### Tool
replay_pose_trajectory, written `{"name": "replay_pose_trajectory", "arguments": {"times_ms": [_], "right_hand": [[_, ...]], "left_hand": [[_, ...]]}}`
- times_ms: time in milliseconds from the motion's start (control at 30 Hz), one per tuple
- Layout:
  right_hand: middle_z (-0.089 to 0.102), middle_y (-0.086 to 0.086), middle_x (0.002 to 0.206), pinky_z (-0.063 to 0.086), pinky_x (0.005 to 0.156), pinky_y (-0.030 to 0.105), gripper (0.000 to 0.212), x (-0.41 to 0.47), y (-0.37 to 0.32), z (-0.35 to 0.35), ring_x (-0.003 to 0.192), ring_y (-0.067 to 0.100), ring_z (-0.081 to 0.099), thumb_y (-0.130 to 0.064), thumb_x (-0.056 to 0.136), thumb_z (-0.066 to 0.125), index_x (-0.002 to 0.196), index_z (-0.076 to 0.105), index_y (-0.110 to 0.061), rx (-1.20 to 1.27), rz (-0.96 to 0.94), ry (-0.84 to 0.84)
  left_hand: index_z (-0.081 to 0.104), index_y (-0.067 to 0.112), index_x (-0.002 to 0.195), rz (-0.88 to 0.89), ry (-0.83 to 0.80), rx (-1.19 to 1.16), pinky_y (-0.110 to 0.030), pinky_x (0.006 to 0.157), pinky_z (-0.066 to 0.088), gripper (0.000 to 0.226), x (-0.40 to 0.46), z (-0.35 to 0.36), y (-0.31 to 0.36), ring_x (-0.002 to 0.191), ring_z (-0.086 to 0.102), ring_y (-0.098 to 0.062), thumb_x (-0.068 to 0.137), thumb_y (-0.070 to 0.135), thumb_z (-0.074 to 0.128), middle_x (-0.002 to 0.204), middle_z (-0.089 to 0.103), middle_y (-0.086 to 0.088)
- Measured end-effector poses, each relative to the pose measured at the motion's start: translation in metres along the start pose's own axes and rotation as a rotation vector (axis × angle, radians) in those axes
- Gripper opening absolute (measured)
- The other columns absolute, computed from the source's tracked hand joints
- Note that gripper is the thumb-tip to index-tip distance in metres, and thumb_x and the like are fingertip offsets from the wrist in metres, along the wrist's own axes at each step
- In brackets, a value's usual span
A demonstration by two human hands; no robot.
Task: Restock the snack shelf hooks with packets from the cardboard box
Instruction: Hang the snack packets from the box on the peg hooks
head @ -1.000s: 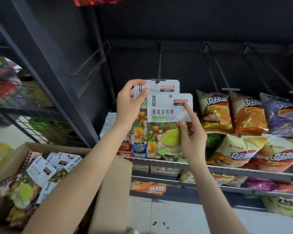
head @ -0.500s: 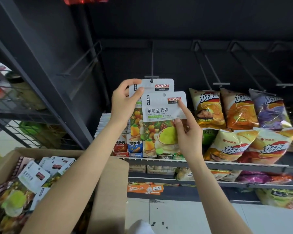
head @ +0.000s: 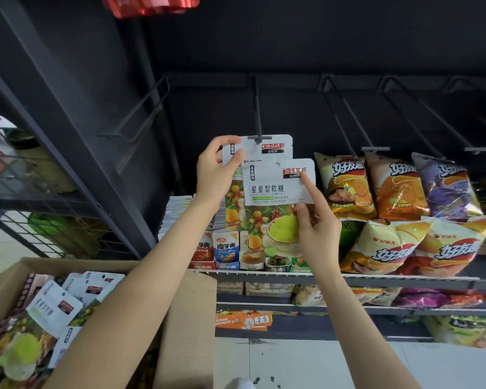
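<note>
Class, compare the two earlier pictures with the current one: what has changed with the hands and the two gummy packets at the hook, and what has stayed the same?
Little has changed. The back packet now sits with its hang hole at the hook tip. The left hand still pinches its top corner; the right hand still holds the front packet lower, not yet hooked. The cardboard box and chip bags are unchanged.

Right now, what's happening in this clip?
A person is hanging candy packets on a shelf hook. The left hand pinches the top corner of a rear packet whose hole sits at the hook's tip. The right hand holds a front packet lower down, its hole not yet on the hook. More packets wait in the cardboard box at lower left, and chip bags fill the shelf to the right.
</note>
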State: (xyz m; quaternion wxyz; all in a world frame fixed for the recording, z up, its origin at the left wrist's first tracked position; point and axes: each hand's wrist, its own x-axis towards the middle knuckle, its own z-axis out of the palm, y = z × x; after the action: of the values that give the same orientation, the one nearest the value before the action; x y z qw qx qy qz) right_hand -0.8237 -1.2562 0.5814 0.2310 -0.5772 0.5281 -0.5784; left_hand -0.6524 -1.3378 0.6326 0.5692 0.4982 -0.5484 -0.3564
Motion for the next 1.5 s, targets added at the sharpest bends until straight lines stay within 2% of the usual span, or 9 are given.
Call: {"name": "replay_pose_trajectory", "arguments": {"times_ms": [133,267,433,567,700,867,1167,1367,1500], "right_hand": [[0.059,-0.020,0.124,0.054,0.071,0.018,0.051,-0.003,0.000,-0.004,0.095,-0.005,0.061,0.001,0.096,0.050,0.138,0.047,-0.028,-0.127,-0.168,0.108],[0.055,-0.016,0.128,0.052,0.085,0.016,0.046,-0.004,-0.003,-0.016,0.114,-0.008,0.054,0.006,0.092,0.050,0.133,0.052,-0.015,-0.100,-0.268,0.108],[0.057,-0.031,0.123,0.052,0.080,0.014,0.043,0.001,-0.020,-0.013,0.110,-0.007,0.057,0.004,0.095,0.050,0.130,0.053,-0.020,0.100,-0.163,-0.016],[0.058,-0.019,0.120,0.050,0.071,0.009,0.047,0.007,-0.033,0.003,0.101,-0.010,0.059,0.005,0.095,0.048,0.125,0.050,-0.031,0.280,-0.022,-0.019],[0.061,-0.019,0.116,0.050,0.066,0.012,0.046,0.018,-0.034,0.016,0.090,-0.006,0.060,0.002,0.096,0.049,0.129,0.048,-0.031,0.277,0.005,-0.028],[0.064,-0.011,0.087,0.047,0.067,0.016,0.048,0.030,-0.027,0.024,0.067,-0.004,0.054,-0.001,0.098,0.049,0.134,0.048,-0.032,0.228,0.066,-0.036],[0.064,0.011,0.088,0.049,0.070,0.027,0.050,0.032,-0.027,0.024,0.073,0.012,0.051,-0.002,0.097,0.049,0.131,0.053,-0.039,0.299,0.112,-0.084],[0.065,-0.010,0.084,0.052,0.074,0.031,0.053,0.031,-0.022,0.026,0.074,0.011,0.053,-0.001,0.096,0.050,0.122,0.055,-0.047,0.314,0.124,-0.052],[0.060,-0.013,0.089,0.044,0.063,0.014,0.050,0.031,-0.022,0.027,0.064,-0.002,0.049,0.000,0.097,0.049,0.129,0.049,-0.038,0.237,0.056,-0.054]], "left_hand": [[0.058,0.044,0.091,0.079,0.011,0.050,-0.052,0.092,0.050,0.025,0.034,0.006,-0.016,0.104,0.064,-0.020,0.085,0.020,0.063,0.108,0.068,-0.001],[0.056,0.041,0.091,0.060,0.033,0.096,-0.048,0.092,0.051,0.028,0.069,0.014,-0.022,0.106,0.062,-0.013,0.088,0.014,0.060,0.108,0.065,0.010],[0.058,0.037,0.101,0.008,0.117,-0.024,-0.027,0.101,0.040,0.019,0.044,0.009,0.000,0.121,0.046,-0.006,0.094,0.020,0.055,0.130,0.052,0.006],[0.050,0.033,0.116,0.010,0.017,-0.222,-0.032,0.102,0.043,0.023,-0.022,-0.012,0.016,0.120,0.052,-0.005,0.093,0.030,0.054,0.127,0.053,0.007],[0.031,0.036,0.122,0.085,-0.207,-0.133,-0.019,0.082,0.051,0.049,-0.055,-0.018,0.020,0.103,0.061,0.004,0.087,0.021,0.062,0.128,0.048,0.007],[0.035,0.035,0.127,0.159,-0.198,0.075,-0.014,0.084,0.049,0.063,-0.045,-0.016,0.008,0.108,0.059,-0.001,0.083,0.008,0.071,0.126,0.053,0.009],[0.037,0.025,0.140,0.201,-0.139,0.195,-0.036,0.094,0.052,0.078,-0.037,-0.013,-0.002,0.121,0.053,-0.012,0.076,0.006,0.077,0.135,0.051,0.004],[0.035,0.027,0.141,0.203,-0.150,0.211,-0.040,0.097,0.050,0.079,-0.036,-0.013,-0.005,0.123,0.051,-0.012,0.076,0.009,0.077,0.134,0.048,0.010],[0.035,0.031,0.139,0.203,-0.145,0.196,-0.041,0.099,0.049,0.079,-0.036,-0.014,-0.006,0.125,0.050,-0.013,0.076,0.008,0.077,0.134,0.044,0.022]]}}
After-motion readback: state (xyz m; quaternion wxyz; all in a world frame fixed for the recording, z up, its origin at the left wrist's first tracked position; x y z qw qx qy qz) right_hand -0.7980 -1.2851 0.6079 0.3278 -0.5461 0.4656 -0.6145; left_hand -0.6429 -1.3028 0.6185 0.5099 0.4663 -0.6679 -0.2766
